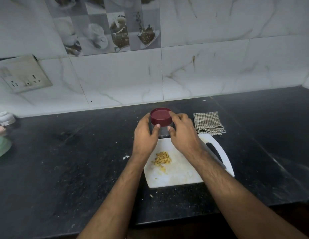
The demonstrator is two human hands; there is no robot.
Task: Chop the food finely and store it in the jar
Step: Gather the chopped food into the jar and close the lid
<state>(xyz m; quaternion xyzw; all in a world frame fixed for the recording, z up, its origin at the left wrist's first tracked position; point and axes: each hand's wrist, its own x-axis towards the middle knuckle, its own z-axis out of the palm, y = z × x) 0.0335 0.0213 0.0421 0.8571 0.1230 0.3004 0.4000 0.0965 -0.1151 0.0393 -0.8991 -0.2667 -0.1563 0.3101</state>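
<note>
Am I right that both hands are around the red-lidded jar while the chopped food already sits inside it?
Not quite. In the head view both the left hand and right hand hold the red-lidded jar, but the chopped food still lies piled on the white cutting board, not inside.

Clear glossy jar, matt plastic lid, woven cloth

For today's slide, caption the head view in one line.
Both hands, left hand and right hand, grip the lidded jar beyond the chopped food.
</note>
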